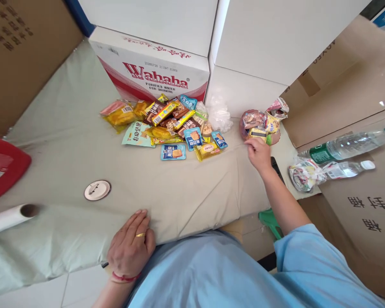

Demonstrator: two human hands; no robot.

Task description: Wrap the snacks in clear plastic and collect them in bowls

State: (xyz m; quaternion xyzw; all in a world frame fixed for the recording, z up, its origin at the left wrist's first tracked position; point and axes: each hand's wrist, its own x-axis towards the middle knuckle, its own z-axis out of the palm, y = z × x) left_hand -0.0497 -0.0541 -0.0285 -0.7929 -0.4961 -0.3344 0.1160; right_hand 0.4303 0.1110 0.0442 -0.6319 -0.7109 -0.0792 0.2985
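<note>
My left hand (131, 244) lies on the cloth at the table's near edge, fingers stretched out and holding nothing. At the right, my right hand (259, 155) is closed, thumb and fingers drawn together in front of a round bowl (243, 131). What the fingers hold, if anything, I cannot make out. Inside the bowl are several wrapped snacks, among them a yellow packet (257, 134) just behind the hand. Left of it lies a heap of packaged snacks, with a yellow biscuit packet (208, 150) and a blue sachet (173, 152) at its front.
Behind the heap stands a Wahaha carton (157, 75). A round pin badge (97, 190), a white roll (9, 220) and a red container (6, 167) are at the left. Plastic bottles (356, 145) lie at the right, near a dark phone-like object (276, 168). Cardboard boxes flank the table.
</note>
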